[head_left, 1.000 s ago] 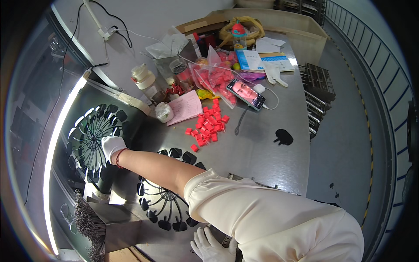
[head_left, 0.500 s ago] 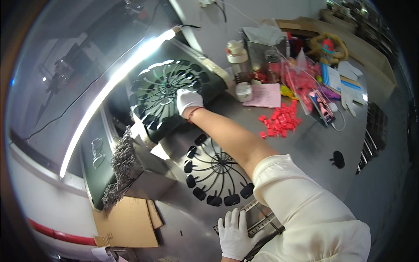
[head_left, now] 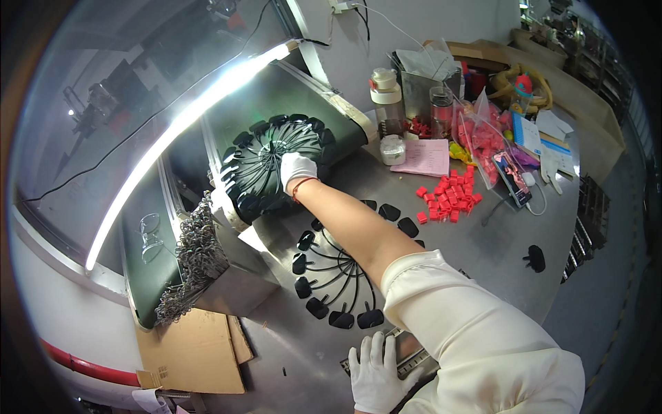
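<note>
My right hand (head_left: 298, 171), in a white glove, reaches to the green belt. Its fingers are curled over the thin black spokes beside the hub of a black wheel-like moulding (head_left: 252, 172), which has flat pads round its rim. What the fingers hold is hidden. A second such spoked moulding (head_left: 341, 265) lies on the metal table, partly covered by my right forearm. My left hand (head_left: 376, 372), gloved too, rests palm down with fingers spread on a slotted metal frame (head_left: 414, 362) at the near edge. My right sleeve hides part of that frame.
Left of the mouldings stands a steel box (head_left: 238, 279) heaped with metal hooks (head_left: 196, 259), above cardboard (head_left: 193, 355). Small red plastic pieces (head_left: 452, 196), a phone (head_left: 512, 179), a bottle (head_left: 387, 103) and a loose black pad (head_left: 535, 258) lie rightward. A lamp tube (head_left: 172, 145) crosses above the belt.
The moulding on the belt looks lower and its spokes more bunched beside my right hand. My right forearm sits slightly further left over the table moulding. My left hand stays on the frame.
</note>
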A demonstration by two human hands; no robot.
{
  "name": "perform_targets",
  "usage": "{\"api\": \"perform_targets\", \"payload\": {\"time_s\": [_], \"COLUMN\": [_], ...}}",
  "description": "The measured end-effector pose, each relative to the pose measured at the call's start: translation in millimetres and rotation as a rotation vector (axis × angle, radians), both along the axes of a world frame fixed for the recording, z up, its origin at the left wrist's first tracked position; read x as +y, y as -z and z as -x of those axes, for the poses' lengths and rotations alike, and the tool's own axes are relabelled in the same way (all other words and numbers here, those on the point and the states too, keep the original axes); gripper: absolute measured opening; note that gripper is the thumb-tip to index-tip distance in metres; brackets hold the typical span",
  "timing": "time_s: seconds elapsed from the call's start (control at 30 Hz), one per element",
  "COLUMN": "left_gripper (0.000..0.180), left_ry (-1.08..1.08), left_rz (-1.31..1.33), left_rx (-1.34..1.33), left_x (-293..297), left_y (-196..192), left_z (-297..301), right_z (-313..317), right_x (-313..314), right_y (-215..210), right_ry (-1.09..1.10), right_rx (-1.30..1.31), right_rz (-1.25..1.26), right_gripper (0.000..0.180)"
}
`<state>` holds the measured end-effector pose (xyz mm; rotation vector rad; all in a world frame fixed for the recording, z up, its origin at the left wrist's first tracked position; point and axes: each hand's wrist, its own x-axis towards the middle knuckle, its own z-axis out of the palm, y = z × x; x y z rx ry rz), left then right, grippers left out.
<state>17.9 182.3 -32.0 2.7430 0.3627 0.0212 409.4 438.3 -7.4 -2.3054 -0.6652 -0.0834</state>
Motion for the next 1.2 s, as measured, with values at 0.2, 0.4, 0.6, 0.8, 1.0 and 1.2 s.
{"api": "perform_targets", "payload": {"time_s": [0.2, 0.4, 0.6, 0.8, 1.0, 1.2], "left_gripper": [0.088, 0.087, 0.051, 0.049, 0.06, 0.071], "left_ry": [-0.02, 0.036, -0.392, -0.159, 0.05, -0.003], "left_rz": [-0.025, -0.094, 0.771, 1.591, 1.594, 1.563], "left_rx": [0.033, -0.101, -0.537, -0.946, -0.869, -0.951], "left_x": [-1.7, 0.6, 15.2, 21.2, -26.0, -14.6], "left_y": [-6.3, 10.1, 17.6, -39.0, -85.0, -88.9], "left_z": [-2.1, -0.2, 9.2, 7.5, 22.5, 66.7], "right_z": [5.1, 33.7, 129.9, 265.7, 339.0, 343.7], "right_x": [12.9, -47.3, -216.5, -359.9, -400.2, -389.5], "right_y": [0.6, -12.4, -29.0, -38.7, -48.8, -49.6], "right_ry": [0.006, -0.062, -0.216, -0.485, -0.625, -0.979], "right_rx": [0.066, -0.067, 0.024, 0.087, 0.065, 0.142], "right_rz": [0.016, 0.131, -0.167, -0.395, -0.45, -0.455], "right_gripper": [0.026, 0.02, 0.018, 0.018, 0.025, 0.018]}}
